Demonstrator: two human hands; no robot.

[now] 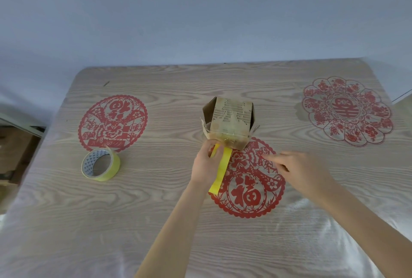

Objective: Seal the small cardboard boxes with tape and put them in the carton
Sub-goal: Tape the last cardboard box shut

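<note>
Small worn brown cardboard box (229, 121) sits mid-table on the pale wood-grain table (156, 211), side flaps splayed. My left hand (206, 164) pinches the top of a cut yellow tape strip (221, 170) at the box's near edge, prob. to anchor it, rest hanging free. My right hand (298, 168) is blurred, fingers loose, holding nothing, near the box. Yellow tape roll (100, 164) is parked well left, out of the way.

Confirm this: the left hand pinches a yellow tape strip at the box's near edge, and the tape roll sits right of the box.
Not quite. The head view shows the tape roll left of the box, not right. The left hand does pinch the yellow tape strip at the box's near edge.
</note>
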